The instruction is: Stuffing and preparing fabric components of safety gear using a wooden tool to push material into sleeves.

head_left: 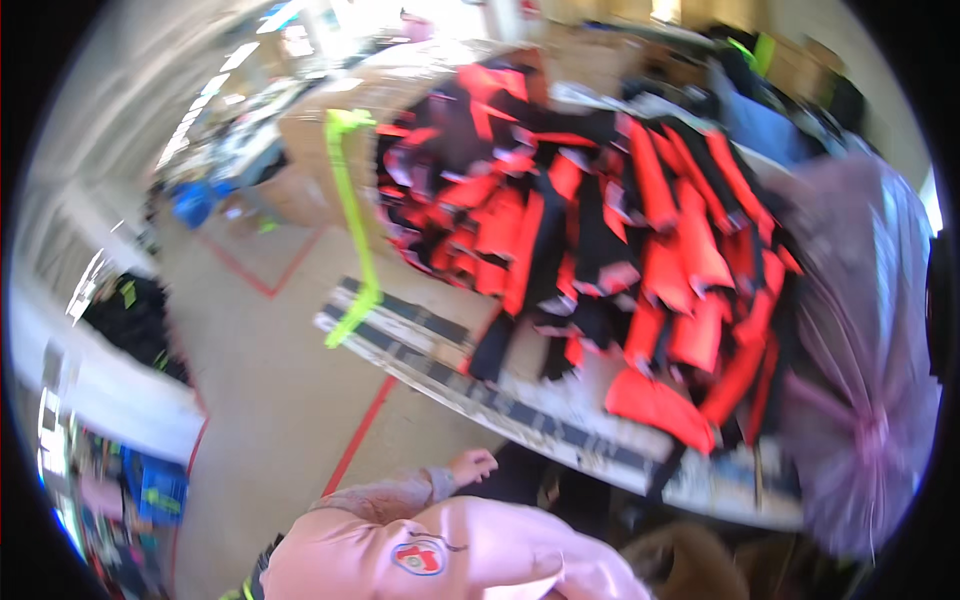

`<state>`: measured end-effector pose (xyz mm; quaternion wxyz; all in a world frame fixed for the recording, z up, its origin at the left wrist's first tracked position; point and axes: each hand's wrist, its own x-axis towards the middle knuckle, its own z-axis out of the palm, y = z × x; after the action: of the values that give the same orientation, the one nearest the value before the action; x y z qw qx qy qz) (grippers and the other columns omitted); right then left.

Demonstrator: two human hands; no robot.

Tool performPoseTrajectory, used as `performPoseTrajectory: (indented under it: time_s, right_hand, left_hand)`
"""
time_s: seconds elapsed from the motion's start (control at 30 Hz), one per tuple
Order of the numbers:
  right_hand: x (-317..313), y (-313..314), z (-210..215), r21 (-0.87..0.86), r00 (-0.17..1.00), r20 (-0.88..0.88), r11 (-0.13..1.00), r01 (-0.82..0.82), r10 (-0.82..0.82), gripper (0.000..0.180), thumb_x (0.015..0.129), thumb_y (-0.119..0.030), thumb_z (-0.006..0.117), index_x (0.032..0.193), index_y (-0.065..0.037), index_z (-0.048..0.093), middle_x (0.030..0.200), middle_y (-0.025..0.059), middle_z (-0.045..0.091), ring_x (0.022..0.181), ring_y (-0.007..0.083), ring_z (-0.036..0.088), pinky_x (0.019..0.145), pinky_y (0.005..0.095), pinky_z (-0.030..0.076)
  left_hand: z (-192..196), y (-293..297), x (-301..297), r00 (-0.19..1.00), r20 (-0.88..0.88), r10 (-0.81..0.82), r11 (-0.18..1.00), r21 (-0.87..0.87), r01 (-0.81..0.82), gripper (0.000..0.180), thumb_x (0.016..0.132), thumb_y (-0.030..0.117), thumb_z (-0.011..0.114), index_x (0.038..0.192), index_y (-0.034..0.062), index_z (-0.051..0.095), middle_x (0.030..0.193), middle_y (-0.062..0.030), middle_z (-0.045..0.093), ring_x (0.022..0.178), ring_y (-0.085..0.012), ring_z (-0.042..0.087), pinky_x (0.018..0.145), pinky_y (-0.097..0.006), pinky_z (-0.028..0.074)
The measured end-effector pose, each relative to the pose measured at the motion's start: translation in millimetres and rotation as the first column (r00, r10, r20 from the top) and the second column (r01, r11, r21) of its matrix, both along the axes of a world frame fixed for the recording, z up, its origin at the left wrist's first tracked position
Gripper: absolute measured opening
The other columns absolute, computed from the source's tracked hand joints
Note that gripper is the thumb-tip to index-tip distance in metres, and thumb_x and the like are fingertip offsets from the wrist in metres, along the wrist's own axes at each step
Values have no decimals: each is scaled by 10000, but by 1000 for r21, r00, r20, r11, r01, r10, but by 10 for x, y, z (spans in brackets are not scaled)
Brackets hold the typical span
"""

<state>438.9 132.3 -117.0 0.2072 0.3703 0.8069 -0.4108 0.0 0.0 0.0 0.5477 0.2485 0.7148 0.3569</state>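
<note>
My left hand [473, 466] reaches out from a grey patterned sleeve, in front of the near edge of a low table [400, 355]. Its fingers look loosely bent and a little apart, though blurred, and nothing shows in them. My right hand is out of view. Across the table lies a large heap of red-orange and black fabric pieces [690, 265], several hanging toward me. A bright yellow-green strip [350, 200] drapes down the heap's left side onto the table edge. Pink cloth [450, 545] with a round patch covers my front.
A big tied translucent purple plastic bag [865, 400] stands at the table's right end. Cardboard boxes [305, 130] are behind the heap. Red tape lines [360, 435] cross the floor at left. A blue crate [160, 488] sits at lower left, and dark cloth [130, 320] lies above it.
</note>
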Motion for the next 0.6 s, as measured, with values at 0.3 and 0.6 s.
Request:
performPoseTrajectory:
  time_s: [0.3, 0.6]
  right_hand:
    - [-137, 65, 1626, -138, 778, -541, 946, 292, -319, 247, 843, -144, 627, 1046, -4, 620, 940, 89, 666, 853, 140, 596, 776, 302, 486]
    - [-667, 837, 1967, 55, 465, -720, 625, 778, -515, 325, 823, -194, 641, 1080, -7, 575, 817, 107, 645, 723, 168, 609, 661, 282, 479]
  left_hand:
    - [605, 402, 224, 977, -38, -210, 911, 354, 210, 165, 901, 196, 565, 937, 40, 607, 760, -7, 576, 664, -75, 548, 603, -212, 478]
    - [938, 963, -236, 861, -493, 123, 794, 570, 212, 200, 832, 154, 633, 990, 42, 581, 869, -46, 559, 743, -113, 553, 666, -255, 475]
